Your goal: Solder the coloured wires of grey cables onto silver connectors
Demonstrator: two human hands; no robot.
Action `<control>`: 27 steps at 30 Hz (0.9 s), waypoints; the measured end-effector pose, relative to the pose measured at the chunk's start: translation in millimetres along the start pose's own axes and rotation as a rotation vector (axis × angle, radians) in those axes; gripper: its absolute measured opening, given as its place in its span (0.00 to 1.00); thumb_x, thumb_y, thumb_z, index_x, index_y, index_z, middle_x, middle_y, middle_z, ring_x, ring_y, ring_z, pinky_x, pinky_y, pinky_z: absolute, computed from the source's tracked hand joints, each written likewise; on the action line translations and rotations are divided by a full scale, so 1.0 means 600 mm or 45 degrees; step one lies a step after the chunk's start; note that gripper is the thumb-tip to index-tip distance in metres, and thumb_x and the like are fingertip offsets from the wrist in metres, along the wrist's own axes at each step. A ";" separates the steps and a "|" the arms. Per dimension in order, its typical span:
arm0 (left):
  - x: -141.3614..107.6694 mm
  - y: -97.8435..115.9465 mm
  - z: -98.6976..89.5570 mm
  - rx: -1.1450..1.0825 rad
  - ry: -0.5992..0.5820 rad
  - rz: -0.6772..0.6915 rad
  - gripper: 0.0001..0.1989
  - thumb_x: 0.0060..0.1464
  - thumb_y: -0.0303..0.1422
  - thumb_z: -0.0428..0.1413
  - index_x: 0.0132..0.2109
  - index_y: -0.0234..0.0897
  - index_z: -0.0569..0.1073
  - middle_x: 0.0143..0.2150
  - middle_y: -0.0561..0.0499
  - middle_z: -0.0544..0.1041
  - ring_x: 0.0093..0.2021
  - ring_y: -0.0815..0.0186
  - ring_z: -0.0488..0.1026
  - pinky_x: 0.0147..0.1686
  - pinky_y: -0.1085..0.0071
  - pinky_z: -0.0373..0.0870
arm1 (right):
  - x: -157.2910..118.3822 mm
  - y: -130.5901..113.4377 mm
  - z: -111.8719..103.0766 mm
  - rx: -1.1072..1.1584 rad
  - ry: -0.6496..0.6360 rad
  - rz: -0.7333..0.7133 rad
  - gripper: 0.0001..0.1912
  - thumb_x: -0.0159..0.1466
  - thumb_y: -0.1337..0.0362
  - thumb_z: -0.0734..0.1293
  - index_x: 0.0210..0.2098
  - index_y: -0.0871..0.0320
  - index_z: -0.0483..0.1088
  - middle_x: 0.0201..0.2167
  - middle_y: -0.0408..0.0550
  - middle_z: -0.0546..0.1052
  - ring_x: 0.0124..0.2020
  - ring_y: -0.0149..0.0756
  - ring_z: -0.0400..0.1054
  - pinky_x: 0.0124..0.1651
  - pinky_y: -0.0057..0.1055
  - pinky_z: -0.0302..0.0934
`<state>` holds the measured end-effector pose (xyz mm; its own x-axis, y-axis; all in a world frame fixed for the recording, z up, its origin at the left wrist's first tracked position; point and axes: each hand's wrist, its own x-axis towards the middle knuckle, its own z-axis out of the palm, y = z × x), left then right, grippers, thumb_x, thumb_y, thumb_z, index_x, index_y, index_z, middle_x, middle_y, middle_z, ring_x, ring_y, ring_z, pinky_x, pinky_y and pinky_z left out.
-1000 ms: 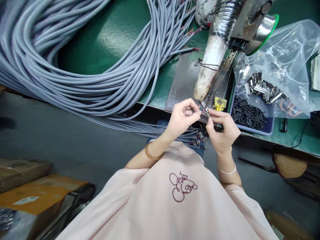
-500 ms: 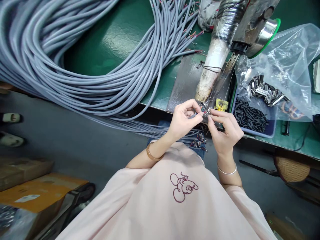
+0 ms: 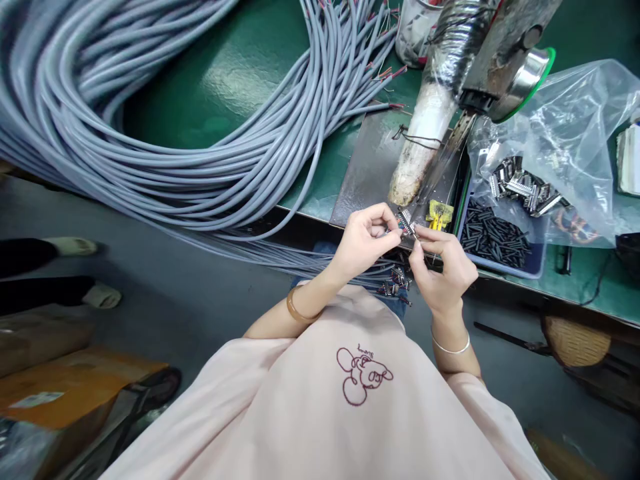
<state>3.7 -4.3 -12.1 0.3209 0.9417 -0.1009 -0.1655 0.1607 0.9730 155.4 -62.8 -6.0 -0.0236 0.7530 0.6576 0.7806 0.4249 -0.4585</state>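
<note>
A small metal connector (image 3: 405, 220) with fine coloured wires is between my hands, just below the tip of a white wrapped tube (image 3: 417, 153). My left hand (image 3: 367, 240) is closed in a pinch on the wired end of a grey cable. My right hand (image 3: 445, 263) pinches at the connector's right end; whether it grips the connector or something thin beside it is too small to tell. A soldering machine with a solder reel (image 3: 525, 83) stands above. Finished-looking connectors (image 3: 395, 283) on grey cables hang below my left hand, over my lap.
A big bundle of grey cables (image 3: 215, 167) covers the table's left. At right are a blue tray (image 3: 535, 263) of black sleeves, a plastic bag (image 3: 575, 113) with connectors, and a yellow sponge (image 3: 440, 213). Another person's feet (image 3: 103, 295) and cardboard boxes (image 3: 75, 387) are at left.
The connector shows more clearly between my fingers, and my right hand has shifted slightly left and down. Another person's legs have come into view at the left. The view has shifted slightly.
</note>
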 end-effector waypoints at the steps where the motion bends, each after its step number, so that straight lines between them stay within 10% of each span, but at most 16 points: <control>1: -0.001 -0.002 0.000 0.004 -0.002 -0.006 0.08 0.51 0.28 0.60 0.29 0.35 0.67 0.24 0.57 0.66 0.19 0.79 0.54 0.19 0.77 0.47 | -0.002 0.000 -0.001 0.010 0.004 0.018 0.09 0.62 0.73 0.70 0.37 0.53 0.69 0.41 0.46 0.83 0.42 0.34 0.80 0.44 0.31 0.74; 10: -0.033 -0.002 -0.002 0.010 -0.200 -0.033 0.06 0.51 0.26 0.60 0.34 0.33 0.70 0.29 0.56 0.70 0.23 0.79 0.59 0.23 0.80 0.57 | 0.000 -0.007 -0.034 0.139 -0.286 0.399 0.03 0.66 0.65 0.69 0.38 0.53 0.69 0.31 0.39 0.79 0.30 0.29 0.77 0.35 0.25 0.73; 18: -0.048 -0.018 -0.023 -0.400 -0.283 -0.189 0.13 0.54 0.35 0.64 0.42 0.33 0.73 0.28 0.53 0.77 0.20 0.77 0.67 0.20 0.80 0.63 | -0.026 -0.025 -0.025 0.176 -0.066 0.412 0.05 0.65 0.63 0.70 0.34 0.53 0.69 0.32 0.42 0.78 0.33 0.32 0.75 0.37 0.30 0.71; 23: -0.066 -0.012 -0.024 -0.123 -0.305 0.296 0.04 0.57 0.31 0.64 0.37 0.34 0.78 0.34 0.48 0.82 0.30 0.71 0.77 0.31 0.76 0.74 | -0.017 -0.016 -0.032 0.666 -0.240 0.785 0.08 0.67 0.59 0.68 0.34 0.53 0.66 0.29 0.39 0.73 0.26 0.28 0.71 0.30 0.28 0.69; 27: -0.081 -0.011 -0.032 0.439 -0.626 0.733 0.07 0.62 0.26 0.57 0.39 0.34 0.80 0.36 0.46 0.83 0.36 0.67 0.79 0.38 0.72 0.75 | -0.004 -0.030 -0.062 0.435 -0.544 0.577 0.07 0.67 0.62 0.68 0.33 0.54 0.67 0.29 0.39 0.74 0.27 0.27 0.68 0.32 0.26 0.64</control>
<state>-28.7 -45.6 -17.6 0.6576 0.5995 0.4562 -0.1592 -0.4812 0.8620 164.3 -90.9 23.1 -0.0405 0.9944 0.0979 0.5337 0.1044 -0.8392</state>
